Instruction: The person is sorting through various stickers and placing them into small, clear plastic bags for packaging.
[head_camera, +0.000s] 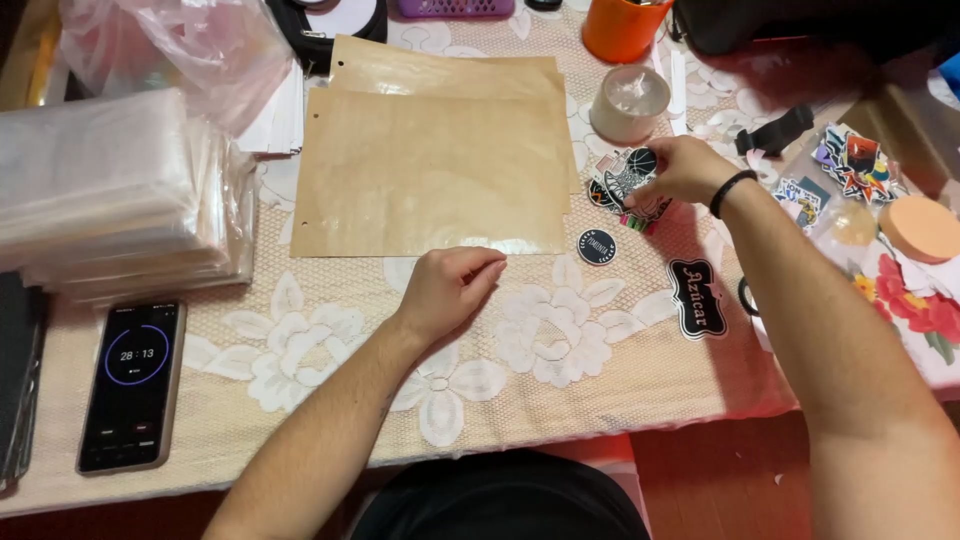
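- The table (330, 440) is covered by a cream lace cloth with a white flower pattern, and it carries everything else.
- Two brown paper sheets (430, 170) lie flat at the middle of the table, one overlapping the other, with small punched holes along their left edge.
- A stack of clear plastic sleeves (110, 190) sits at the left, just beside the sheets, with a loose clear bag behind it.
- A dark phone (132, 385) lies face up in front of that stack, its screen lit with a round dial.
- An orange cup (620, 28) stands at the far edge, and a roll of clear tape (630, 100) stands just in front of it.
- A round peach sponge (920, 228) rests at the far right.
- A heap of coloured stickers (625, 185) lies right of the sheets; more stickers are scattered near the sponge.
- A black label-shaped sticker (697, 297) and a small round black sticker (597, 246) lie apart from the heap, on the bare cloth.
- The left hand (450, 285) rests at the near edge of the front sheet, its fingers (490, 270) curled loosely inward with the tips touching the paper; it grips nothing.
- The right hand (685, 170), a dark band on its wrist, sits over the sticker heap, its fingers bent down and pinched on the top stickers.
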